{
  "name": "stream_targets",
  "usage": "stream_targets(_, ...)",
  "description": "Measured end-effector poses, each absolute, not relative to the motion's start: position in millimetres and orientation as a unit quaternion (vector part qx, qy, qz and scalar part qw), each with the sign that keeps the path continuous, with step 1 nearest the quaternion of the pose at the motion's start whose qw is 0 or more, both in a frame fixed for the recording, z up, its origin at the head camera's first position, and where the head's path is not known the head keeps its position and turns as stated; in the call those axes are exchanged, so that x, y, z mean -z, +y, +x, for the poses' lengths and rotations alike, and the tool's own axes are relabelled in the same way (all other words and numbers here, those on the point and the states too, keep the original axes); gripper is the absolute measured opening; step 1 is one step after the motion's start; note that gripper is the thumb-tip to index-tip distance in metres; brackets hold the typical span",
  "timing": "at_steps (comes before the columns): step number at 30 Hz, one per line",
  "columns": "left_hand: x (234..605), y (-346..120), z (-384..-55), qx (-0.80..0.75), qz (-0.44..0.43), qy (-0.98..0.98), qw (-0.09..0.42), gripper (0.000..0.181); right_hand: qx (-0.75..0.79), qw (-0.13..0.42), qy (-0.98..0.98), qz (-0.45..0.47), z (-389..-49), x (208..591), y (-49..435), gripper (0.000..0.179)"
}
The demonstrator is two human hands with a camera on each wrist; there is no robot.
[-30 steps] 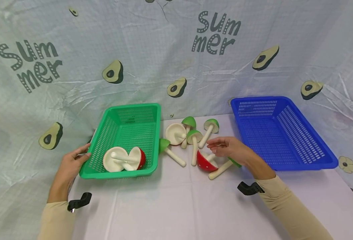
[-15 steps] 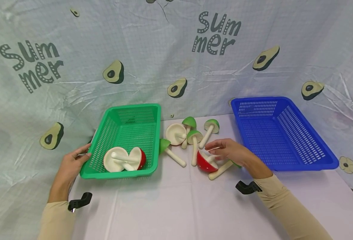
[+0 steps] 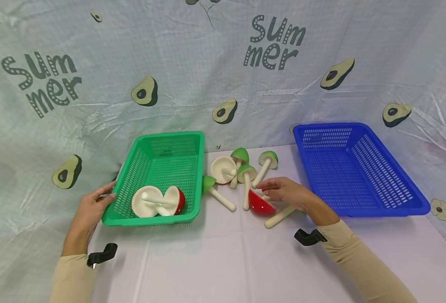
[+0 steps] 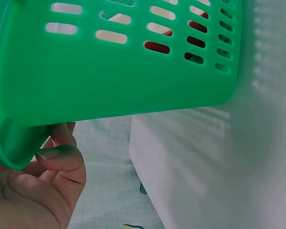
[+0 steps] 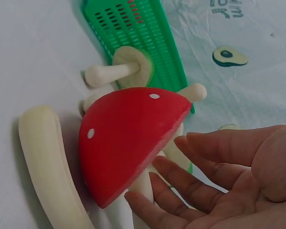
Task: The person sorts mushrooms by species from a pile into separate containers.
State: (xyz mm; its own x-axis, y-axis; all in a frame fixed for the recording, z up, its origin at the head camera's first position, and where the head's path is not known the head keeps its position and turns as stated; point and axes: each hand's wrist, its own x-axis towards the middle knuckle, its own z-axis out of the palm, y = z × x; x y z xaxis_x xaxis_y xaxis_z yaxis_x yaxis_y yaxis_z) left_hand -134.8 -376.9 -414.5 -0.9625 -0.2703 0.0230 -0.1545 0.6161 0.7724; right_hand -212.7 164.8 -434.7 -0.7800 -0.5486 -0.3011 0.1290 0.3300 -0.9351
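My left hand [image 3: 91, 209] holds the left rim of the green basket [image 3: 111, 221], its fingers [image 4: 64, 164] curled at the rim's underside in the left wrist view. Two red-capped toy mushrooms [image 3: 142, 207] lie inside that basket, stems up. At the right, my right hand [image 3: 286, 192] hovers by a red toy mushroom with white dots [image 3: 260, 205]. In the right wrist view its fingers [image 5: 181, 181] are loosely bent beside the mushroom's stem, thumb apart. They appear not to be closed on it. Part of the stem is hidden behind the cap and fingers.
Several green-capped toy mushrooms [image 3: 247, 172] and a pale upturned mushroom cap [image 3: 223, 169] lie between the baskets. Under my right hand, a pale stem [image 3: 277, 218] lies on the white table [image 3: 208, 261]. The blue basket [image 3: 416, 208] stands at the right, by the printed curtain.
My right hand has moved slightly left and down towards the red mushroom, which has tipped a little. My left hand stays at the green basket's rim.
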Motion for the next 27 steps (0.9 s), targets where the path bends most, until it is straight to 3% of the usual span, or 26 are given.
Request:
stream_targets(9,413.7,-376.8,-133.8,0.423,0.108,-0.897,0.066,0.05,0.58,0.278,0.756,-0.122,-211.8,435.6,163.0,0.043)
stream_targets(21,415.0,-377.2,-134.2,0.425,0.116,-0.895,0.064,0.05,0.713,0.281,0.638,-0.073,-208.9,430.1,158.5,0.051)
stream_targets(27,414.9,-376.7,-134.8,0.422,0.12,-0.896,0.063,0.05,0.594,0.244,0.759,-0.106,-209.2,430.7,161.2,0.047)
